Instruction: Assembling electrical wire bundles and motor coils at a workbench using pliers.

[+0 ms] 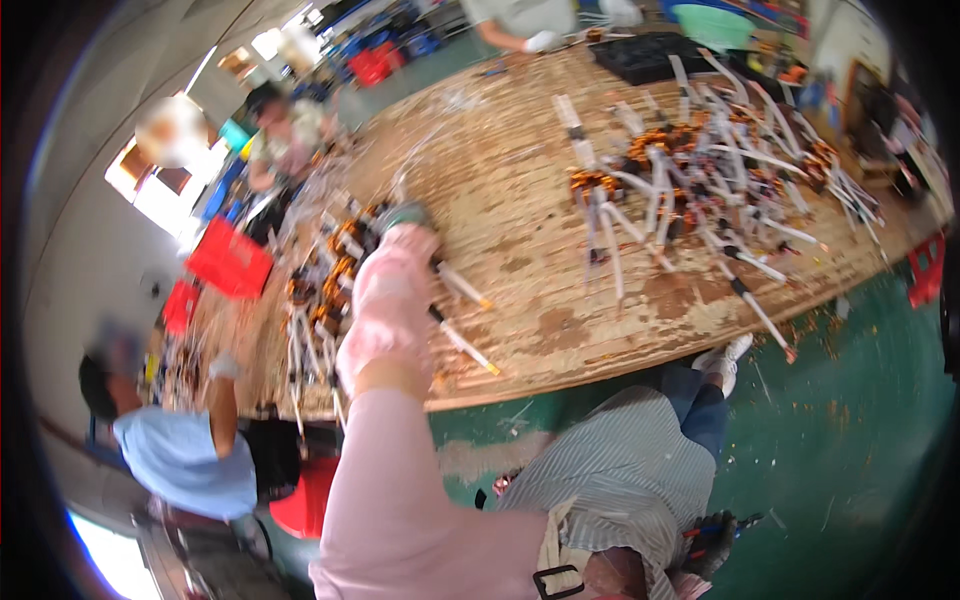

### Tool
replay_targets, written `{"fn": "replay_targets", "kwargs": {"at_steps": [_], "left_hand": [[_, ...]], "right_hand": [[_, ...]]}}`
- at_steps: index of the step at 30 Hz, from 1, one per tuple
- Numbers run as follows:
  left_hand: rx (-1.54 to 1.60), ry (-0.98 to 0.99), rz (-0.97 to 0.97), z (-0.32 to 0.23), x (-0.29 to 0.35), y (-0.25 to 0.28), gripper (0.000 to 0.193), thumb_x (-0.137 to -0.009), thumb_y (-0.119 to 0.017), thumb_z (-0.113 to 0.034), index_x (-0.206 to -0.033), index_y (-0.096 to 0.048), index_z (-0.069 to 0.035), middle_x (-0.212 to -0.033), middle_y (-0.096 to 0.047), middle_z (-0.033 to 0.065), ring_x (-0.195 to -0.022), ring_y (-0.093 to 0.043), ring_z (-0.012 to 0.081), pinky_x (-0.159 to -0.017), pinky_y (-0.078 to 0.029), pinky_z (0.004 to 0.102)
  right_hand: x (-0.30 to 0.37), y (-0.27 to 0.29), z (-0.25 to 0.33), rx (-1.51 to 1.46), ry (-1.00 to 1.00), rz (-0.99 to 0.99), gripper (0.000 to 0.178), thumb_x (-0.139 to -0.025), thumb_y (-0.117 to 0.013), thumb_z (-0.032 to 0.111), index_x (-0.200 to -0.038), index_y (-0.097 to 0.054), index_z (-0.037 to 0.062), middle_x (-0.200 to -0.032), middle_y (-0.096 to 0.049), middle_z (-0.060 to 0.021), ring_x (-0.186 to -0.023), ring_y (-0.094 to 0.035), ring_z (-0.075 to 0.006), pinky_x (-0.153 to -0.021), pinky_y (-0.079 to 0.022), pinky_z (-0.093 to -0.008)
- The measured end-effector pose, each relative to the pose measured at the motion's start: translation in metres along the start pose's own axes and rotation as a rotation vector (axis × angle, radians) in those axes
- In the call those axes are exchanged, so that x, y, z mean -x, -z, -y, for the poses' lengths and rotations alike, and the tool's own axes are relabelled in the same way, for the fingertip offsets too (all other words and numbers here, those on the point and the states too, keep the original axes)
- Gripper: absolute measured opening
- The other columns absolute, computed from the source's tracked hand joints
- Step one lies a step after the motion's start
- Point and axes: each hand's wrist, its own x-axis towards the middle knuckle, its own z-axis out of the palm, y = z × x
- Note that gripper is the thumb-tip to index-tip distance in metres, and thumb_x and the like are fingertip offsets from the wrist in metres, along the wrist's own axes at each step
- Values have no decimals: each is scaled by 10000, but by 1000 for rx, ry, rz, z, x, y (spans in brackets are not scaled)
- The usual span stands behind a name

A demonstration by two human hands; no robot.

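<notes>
My left hand (pixel 402 216), in a grey-green glove below a pink sleeve, stretches out over the worn wooden table (pixel 520 210). It rests on a heap of wire bundles (pixel 330 270) with white sleeves and orange-copper windings. The picture is blurred there, so whether the fingers grip a bundle does not show. Two white-sleeved pieces (pixel 462 345) lie just right of my forearm. A dark shape with red and blue bits (pixel 712 538) sits by my hip at the lower right; I cannot tell if it is my right hand.
A bigger heap of the same bundles (pixel 700 170) covers the table's right half. A person in a light blue shirt (pixel 180 455) works at the left end, others sit at the far side. Red crates (pixel 230 260), a black tray (pixel 650 55) and a green floor (pixel 850 420) surround the table.
</notes>
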Motion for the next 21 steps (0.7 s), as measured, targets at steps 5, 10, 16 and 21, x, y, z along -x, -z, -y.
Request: {"fn": "replay_targets", "kwargs": {"at_steps": [5, 10, 16, 21], "left_hand": [[1625, 533, 47, 86, -15, -33, 340, -798, -608, -295, -1091, -566, -128, -1002, -579, 94, -787, -569, 225, -696, -496, 322], [1980, -530, -374, 126, -18, 12, 300, -864, -515, -36, -1151, -505, 52, -785, -523, 29, -623, -441, 62, -510, -355, 181], [2080, -604, -361, 6, 182, 145, 282, -821, -578, -57, -1085, -541, 37, -895, -551, 76, -711, -504, 120, -572, -428, 230], [741, -1196, -691, -109, 322, 170, 318, -727, -671, -80, -1028, -588, -135, -953, -587, 75, -929, -560, 232, -806, -466, 359]], "right_hand": [[10, -39, -8, 26, 62, -178, 182, -850, -575, 248, -904, -549, 76, -672, -538, -36, -560, -510, -168, -542, -448, -321], [-4, -40, -20, 111, 44, -200, 191, -839, -589, 209, -923, -553, 42, -701, -566, -78, -580, -566, -216, -542, -497, -358], [5, -45, -21, 173, 61, -255, 226, -850, -572, 209, -946, -556, 5, -688, -568, -95, -580, -575, -234, -527, -500, -364], [8, -45, -14, 63, 138, -168, 192, -849, -581, 203, -911, -570, 22, -673, -577, -86, -572, -570, -206, -534, -487, -337]]}}
